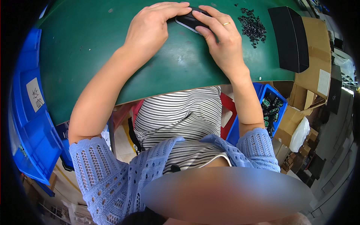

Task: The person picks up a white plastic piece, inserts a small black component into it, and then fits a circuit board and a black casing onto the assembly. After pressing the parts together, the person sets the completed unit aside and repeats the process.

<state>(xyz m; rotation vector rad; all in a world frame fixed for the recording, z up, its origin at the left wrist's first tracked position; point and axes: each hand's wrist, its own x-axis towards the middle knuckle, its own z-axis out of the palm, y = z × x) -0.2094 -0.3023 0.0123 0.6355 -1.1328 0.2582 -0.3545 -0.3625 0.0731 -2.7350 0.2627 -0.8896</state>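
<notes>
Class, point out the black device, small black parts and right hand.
Black device (188, 19): head view, its upper face.
Small black parts (254, 30): head view, pile's middle.
Right hand (227, 38): head view, its back.

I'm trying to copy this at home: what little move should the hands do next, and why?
Maybe slide the black device a little nearer the person: the left hand and right hand both touch it already, and they reach far across the green table, so closer would probably be comfier.

Loose parts (254, 29) lie right of the device (189, 20).
</notes>
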